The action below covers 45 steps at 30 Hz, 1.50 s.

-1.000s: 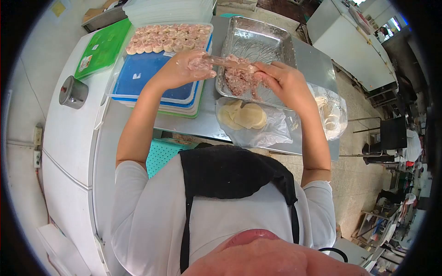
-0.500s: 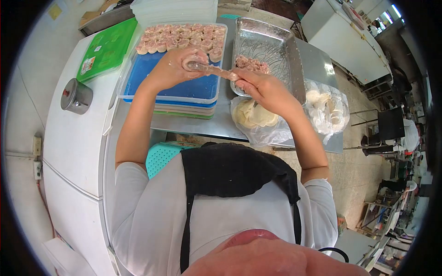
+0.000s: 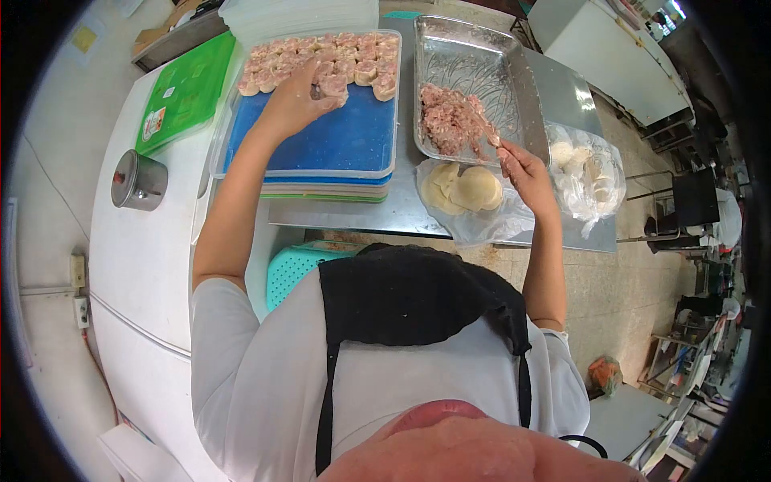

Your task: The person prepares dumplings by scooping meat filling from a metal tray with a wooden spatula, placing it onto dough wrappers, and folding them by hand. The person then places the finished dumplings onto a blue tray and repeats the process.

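My left hand (image 3: 291, 106) is curled round an open-topped meat dumpling (image 3: 332, 85), at the near edge of the rows of dumplings (image 3: 277, 60). These sit in a clear plastic tray with a blue base (image 3: 321, 145). In my right hand (image 3: 526, 173) is a narrow, meat-smeared spatula (image 3: 489, 131), its far end against the minced meat (image 3: 451, 119). The meat lies in the near left part of a metal pan (image 3: 526, 104). Just below the pan, round dumpling wrappers (image 3: 474, 189) rest on a plastic bag.
More trays (image 3: 321, 193) are stacked beneath the blue one. A knotted bag of pale rounds (image 3: 590, 173) lies at the right. On the white surface at left are a green lid (image 3: 186, 88) and a metal pot (image 3: 140, 181). Clear containers (image 3: 297, 14) stand behind.
My left hand has moved up and left with the dumpling to the tray's rows. My right hand has moved right and down, bringing the spatula from the dumpling to the meat.
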Each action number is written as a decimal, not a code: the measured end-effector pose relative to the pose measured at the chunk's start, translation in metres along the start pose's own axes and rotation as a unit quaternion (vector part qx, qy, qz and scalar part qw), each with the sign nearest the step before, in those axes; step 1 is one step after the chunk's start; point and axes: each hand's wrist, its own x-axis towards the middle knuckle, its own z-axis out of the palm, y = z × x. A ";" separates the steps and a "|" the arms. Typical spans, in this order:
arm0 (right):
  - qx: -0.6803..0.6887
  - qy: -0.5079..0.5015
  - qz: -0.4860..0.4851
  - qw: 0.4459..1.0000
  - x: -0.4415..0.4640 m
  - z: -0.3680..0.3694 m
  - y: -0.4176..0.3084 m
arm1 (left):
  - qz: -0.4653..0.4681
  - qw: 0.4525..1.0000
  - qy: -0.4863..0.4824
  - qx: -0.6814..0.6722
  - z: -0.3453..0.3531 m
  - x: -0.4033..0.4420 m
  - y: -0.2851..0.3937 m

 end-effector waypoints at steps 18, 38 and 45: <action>-0.279 -0.144 -0.046 0.948 0.052 -0.085 0.070 | 0.034 0.991 0.032 0.124 0.046 0.014 0.053; -0.490 -0.244 -0.239 0.802 0.138 -0.132 0.098 | 0.020 0.998 0.002 0.051 0.328 -0.033 0.128; -0.445 -0.290 -0.352 0.771 0.095 -0.113 0.120 | -0.076 0.995 -0.015 -0.061 0.323 -0.044 0.107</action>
